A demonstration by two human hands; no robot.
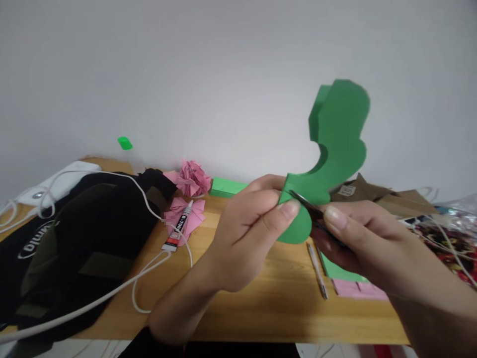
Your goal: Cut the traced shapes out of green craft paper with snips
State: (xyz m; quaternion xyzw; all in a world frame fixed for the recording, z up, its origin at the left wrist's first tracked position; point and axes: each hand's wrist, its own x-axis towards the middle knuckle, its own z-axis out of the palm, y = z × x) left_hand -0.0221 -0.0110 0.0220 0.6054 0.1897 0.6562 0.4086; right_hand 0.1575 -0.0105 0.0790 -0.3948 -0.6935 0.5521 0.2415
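A folded piece of green paper (341, 129) with wavy, rounded edges is held up above the table. My left hand (253, 228) pinches its lower left part between thumb and fingers. Dark scissors (307, 203) are in my right hand (357, 238), its thumb and fingers wrapped round them. The blades lie across the green paper, close to my left thumb. A rounded lobe of the paper hangs below the blades. Most of the scissors' handles are hidden by my right fingers.
On the wooden table (272, 318) lie a glue tube (178, 228), a pen (316, 271), pink paper flowers (193, 178), green paper strips (227, 187) and a white cable (112, 293). A black bag (97, 238) covers the left side. Brown paper (391, 196) and clear plastic (454, 214) are at right.
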